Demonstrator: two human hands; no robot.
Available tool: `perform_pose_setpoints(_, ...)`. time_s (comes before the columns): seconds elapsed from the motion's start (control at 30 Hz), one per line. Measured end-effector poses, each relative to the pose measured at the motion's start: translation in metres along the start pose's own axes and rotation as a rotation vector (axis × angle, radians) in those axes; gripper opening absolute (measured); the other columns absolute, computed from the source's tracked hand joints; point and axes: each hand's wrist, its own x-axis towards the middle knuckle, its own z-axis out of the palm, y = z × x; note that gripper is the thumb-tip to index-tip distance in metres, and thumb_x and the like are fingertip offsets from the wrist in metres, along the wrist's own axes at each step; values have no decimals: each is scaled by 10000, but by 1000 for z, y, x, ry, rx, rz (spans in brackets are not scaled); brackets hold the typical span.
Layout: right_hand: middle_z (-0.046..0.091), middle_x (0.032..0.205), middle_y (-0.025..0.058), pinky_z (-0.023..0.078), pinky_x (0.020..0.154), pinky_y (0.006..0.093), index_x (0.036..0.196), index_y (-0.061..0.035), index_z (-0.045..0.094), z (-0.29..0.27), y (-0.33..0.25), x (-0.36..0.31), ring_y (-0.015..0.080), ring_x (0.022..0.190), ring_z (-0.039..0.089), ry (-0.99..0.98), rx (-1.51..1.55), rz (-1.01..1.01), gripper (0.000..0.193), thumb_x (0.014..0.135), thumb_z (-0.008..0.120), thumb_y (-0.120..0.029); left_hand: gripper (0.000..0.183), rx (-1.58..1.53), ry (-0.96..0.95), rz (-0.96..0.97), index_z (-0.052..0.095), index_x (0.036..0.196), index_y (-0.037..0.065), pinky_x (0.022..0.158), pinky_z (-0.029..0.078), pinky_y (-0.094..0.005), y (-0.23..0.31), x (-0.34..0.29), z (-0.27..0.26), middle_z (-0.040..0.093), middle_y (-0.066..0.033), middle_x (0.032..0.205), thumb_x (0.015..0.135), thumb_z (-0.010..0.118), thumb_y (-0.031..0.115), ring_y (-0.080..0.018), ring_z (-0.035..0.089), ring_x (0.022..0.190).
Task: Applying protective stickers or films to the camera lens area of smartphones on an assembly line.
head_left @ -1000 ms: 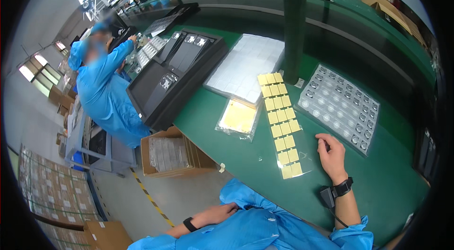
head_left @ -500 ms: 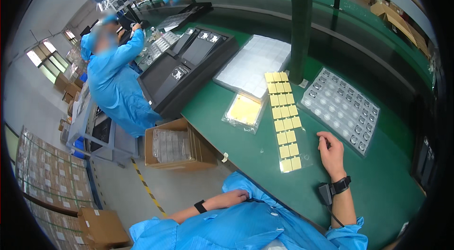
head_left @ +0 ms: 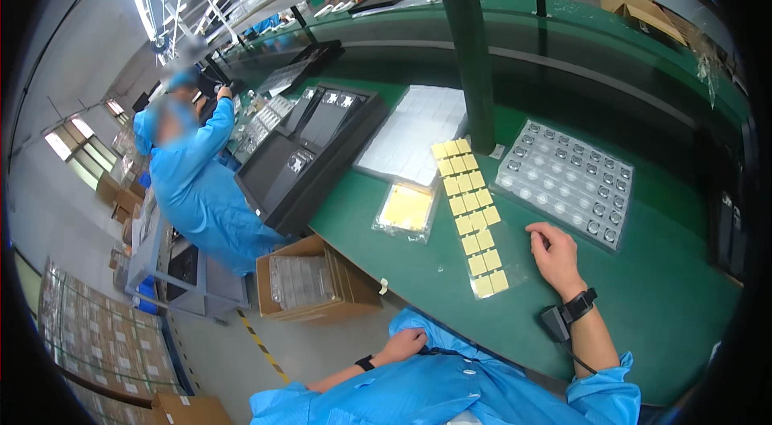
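My right hand [head_left: 555, 256] rests on the green table with its fingers loosely curled and nothing showing in them. It lies between a strip sheet of yellow square stickers [head_left: 476, 220] and a clear tray of small round metal-rimmed parts [head_left: 565, 184]. Against the front of my blue smock is my left hand [head_left: 404, 344], curled closed; nothing shows in it. Left of the sticker sheet, a clear plastic bag [head_left: 404, 208] holds more yellow pieces. Behind the bag lies a white gridded sheet [head_left: 414, 131].
A black tray with dark panels [head_left: 310, 151] stands at the table's left. Below the table edge is a cardboard box [head_left: 354, 296] with clear plastic trays. A green post [head_left: 466, 55] rises behind the stickers. A co-worker in blue [head_left: 205, 192] works at the far left.
The view has shifted slightly, moving the table items left and down in the picture. My left hand has curled more tightly at the smock. My right hand stays by the tray.
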Motion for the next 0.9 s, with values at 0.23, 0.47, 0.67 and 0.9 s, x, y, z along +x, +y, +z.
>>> perform_pose_setpoints(0.23,576,636,97,467,548,349,915,-131,703,2,1,-8,249,571,588,5,-53,-49,113,846,613,-129,468,336,107,-170,629,1129,114,821,491,-478,16,31,7,646,-215,1082,896,421,462,-391,619,977)
perform_pose_setpoints(0.47,567,617,69,449,531,325,902,-102,703,1,-7,-2,203,537,562,1,-54,-11,109,845,610,-97,484,200,280,2,584,1211,126,847,488,-468,-6,53,7,640,-207,1121,877,458,453,-400,606,1009)
perform_pose_setpoints(0.67,567,642,94,447,539,322,918,-71,693,4,-1,2,205,556,560,-11,-25,13,113,845,608,-59,453,195,176,-60,586,1196,126,834,489,-469,-29,63,12,645,-197,1105,865,478,414,-403,603,1005)
perform_pose_setpoints(0.9,570,642,83,430,533,310,919,-31,679,6,3,-2,175,548,540,-34,63,34,107,856,592,-32,411,85,135,-63,641,1113,130,764,503,-461,-22,74,-1,680,-177,1003,867,466,409,-376,643,897)
